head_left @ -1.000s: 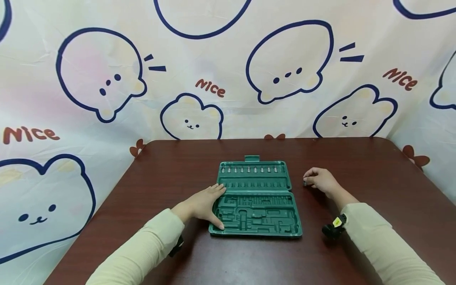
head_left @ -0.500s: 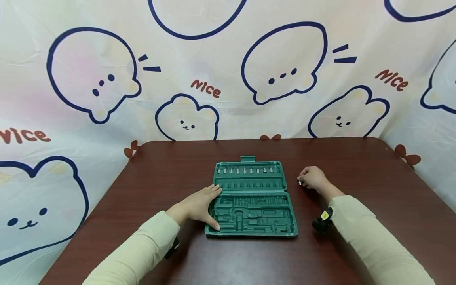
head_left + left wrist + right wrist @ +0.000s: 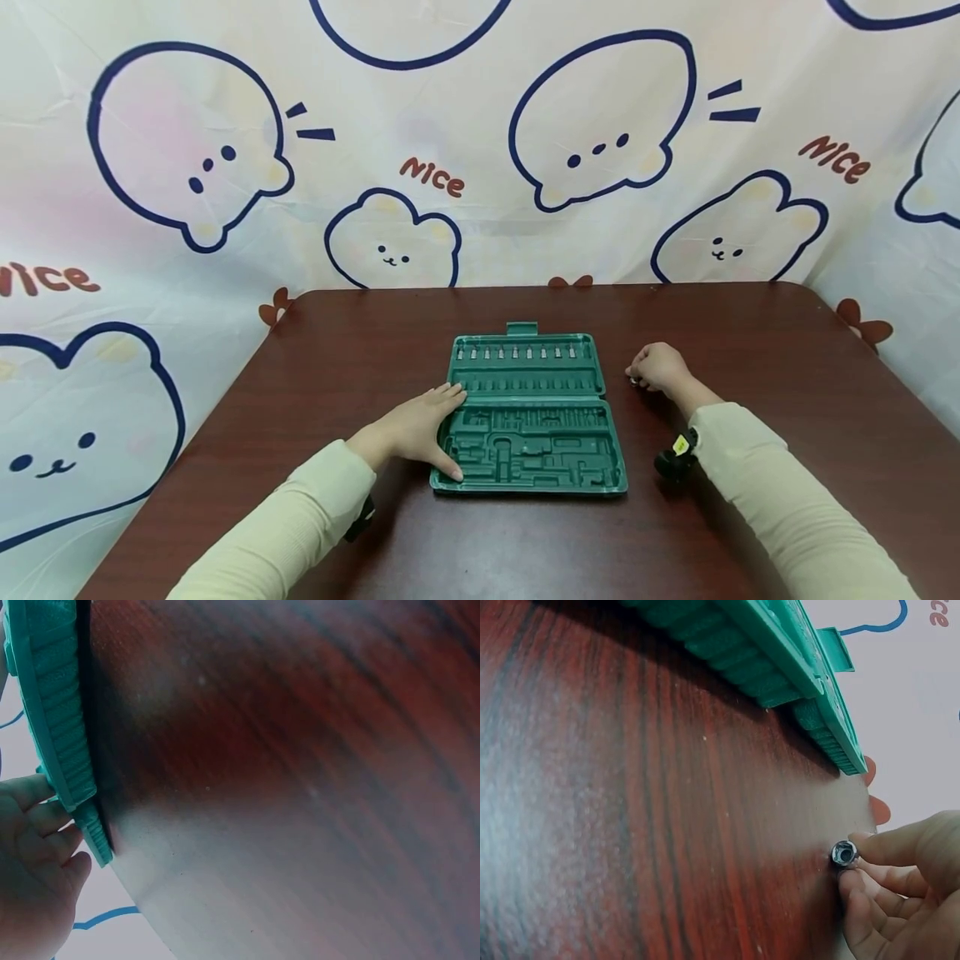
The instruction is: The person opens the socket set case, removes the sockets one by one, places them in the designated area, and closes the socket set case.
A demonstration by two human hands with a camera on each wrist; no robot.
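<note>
A green molded case (image 3: 540, 448) lies unfolded on the table, with a row of several small metal pieces (image 3: 515, 352) in its far half. The left hand (image 3: 415, 426) rests on the case's left edge, fingers straight and thumb spread over the near half; the left wrist view shows the hand (image 3: 34, 862) against the case's ribbed side (image 3: 60, 712). To the right of the case, the right hand (image 3: 660, 369) is low over the table. In the right wrist view that hand (image 3: 911, 881) pinches a small round metal socket (image 3: 844, 854), its hollow end showing.
The brown table (image 3: 337, 350) reaches back to a patterned cloth (image 3: 495, 250) with cartoon bears. A latch tab (image 3: 522, 328) sticks out from the case's far edge. A black device with a yellow label (image 3: 676, 461) is strapped at the right wrist.
The right hand has come slightly closer to the case, with the metal socket at its fingertips. The left hand keeps its place on the case. The head view has shifted a little.
</note>
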